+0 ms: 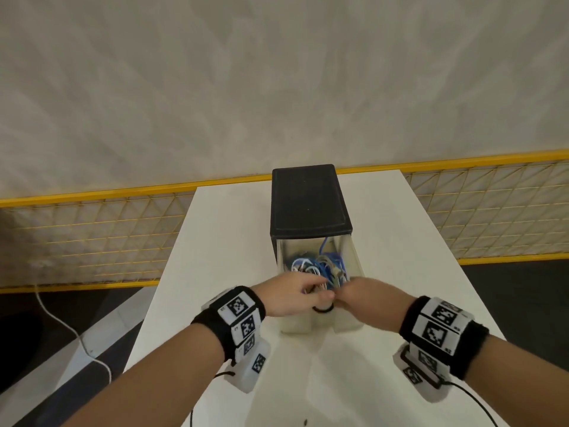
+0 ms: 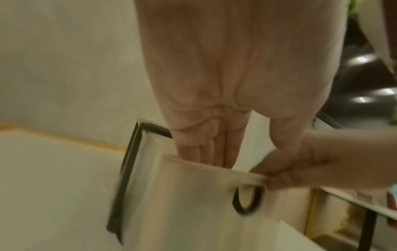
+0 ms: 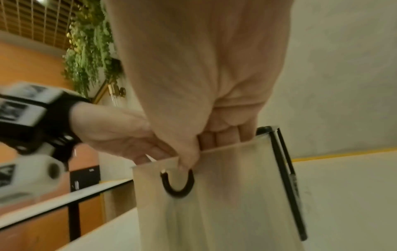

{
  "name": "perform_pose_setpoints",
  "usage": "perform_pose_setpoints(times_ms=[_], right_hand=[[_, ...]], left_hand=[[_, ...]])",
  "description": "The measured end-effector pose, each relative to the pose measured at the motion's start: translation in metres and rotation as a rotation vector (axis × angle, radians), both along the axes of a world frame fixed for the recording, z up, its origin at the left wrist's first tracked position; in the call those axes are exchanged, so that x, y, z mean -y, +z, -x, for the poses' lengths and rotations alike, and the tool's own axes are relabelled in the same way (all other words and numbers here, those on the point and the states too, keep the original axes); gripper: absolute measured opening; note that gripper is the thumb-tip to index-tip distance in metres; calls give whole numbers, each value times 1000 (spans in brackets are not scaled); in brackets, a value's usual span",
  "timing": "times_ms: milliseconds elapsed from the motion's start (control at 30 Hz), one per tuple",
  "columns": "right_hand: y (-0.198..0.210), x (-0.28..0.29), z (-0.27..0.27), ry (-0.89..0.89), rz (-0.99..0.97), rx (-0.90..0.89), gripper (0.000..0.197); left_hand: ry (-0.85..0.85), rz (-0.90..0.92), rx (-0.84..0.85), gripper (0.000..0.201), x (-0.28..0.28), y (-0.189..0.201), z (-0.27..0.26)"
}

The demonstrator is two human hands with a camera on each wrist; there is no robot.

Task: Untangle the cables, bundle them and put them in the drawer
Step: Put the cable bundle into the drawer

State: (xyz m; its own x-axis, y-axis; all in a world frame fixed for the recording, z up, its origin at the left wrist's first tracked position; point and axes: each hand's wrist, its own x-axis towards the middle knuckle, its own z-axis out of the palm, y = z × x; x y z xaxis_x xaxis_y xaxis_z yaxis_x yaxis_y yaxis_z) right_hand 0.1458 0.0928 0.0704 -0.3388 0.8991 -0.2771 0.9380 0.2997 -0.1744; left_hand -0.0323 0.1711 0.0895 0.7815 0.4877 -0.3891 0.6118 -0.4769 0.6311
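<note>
**Seating the cables in the open drawer**

Reaching over the front wall, you have both hands at the drawer, which stands pulled out of the black cabinet on the white table. The cables, a mass of blue and white loops, lie inside the drawer, against its front half.

Left hand: the fingers run straight down behind the front wall, and the thumb lies on the outer side near the rim. In the left wrist view, the wall hides the fingertips, so you cannot tell whether they pinch a loop or only press on it. The hand reads as relaxed, not clenched.

Right hand: the fingers dip inside behind the wall and the thumb bears on the outside, just above the black handle. The hand thus pinches the front wall. This grip probably steadies the light drawer against the push from the other hand.

Judged stage: the bundle is in, and the work is now tucking stray loops below the rim. Keep every loop under the rim and clear of the cabinet opening; a loop left proud may catch when the drawer slides shut. The handle remains free for that closing push.
</note>
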Motion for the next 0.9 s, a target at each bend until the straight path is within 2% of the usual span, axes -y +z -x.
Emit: perform_pose_setpoints(times_ms=[67,133,200,267,300,333,400,467,533,567,633,700,767,900], right_hand=[[4,-10,-1,-119,-72,-102,24],[4,-20,-1,-156,-215,-170,43],[3,-30,0,-114,-349,-83,73],[4,-39,-1,-103,-297,83,90],[5,-45,-3,-110,-242,144,94],[6,-51,-4,-115,-200,187,98],[7,-62,-7,-116,-142,227,106],[8,-70,-10,-128,-116,194,110],[11,-75,-13,-159,-160,130,102],[11,-78,-14,-172,-216,95,90],[10,-85,-13,-191,-341,28,57],[5,-91,-7,-237,-427,-8,38],[1,-95,-2,-294,-472,-10,34],[-6,-99,7,-355,-491,-10,42]], left_hand=[[-63,-148,-26,41,-3,-12,10],[-172,-377,-112,38,-6,-21,14],[-169,-587,-77,36,-10,-27,14],[-115,-726,69,40,-15,-29,13],[-76,-776,99,52,-17,-27,12],[-32,-795,46,69,-20,-25,12],[25,-749,-155,98,-33,-19,12],[29,-676,-288,116,-52,-13,8],[16,-633,-366,115,-66,-11,3],[21,-656,-372,107,-70,-11,1],[92,-762,-305,77,-72,-15,-1],[192,-887,-223,50,-68,-18,-6],[258,-969,-176,44,-64,-22,-13],[279,-962,-138,46,-63,-24,-13]])
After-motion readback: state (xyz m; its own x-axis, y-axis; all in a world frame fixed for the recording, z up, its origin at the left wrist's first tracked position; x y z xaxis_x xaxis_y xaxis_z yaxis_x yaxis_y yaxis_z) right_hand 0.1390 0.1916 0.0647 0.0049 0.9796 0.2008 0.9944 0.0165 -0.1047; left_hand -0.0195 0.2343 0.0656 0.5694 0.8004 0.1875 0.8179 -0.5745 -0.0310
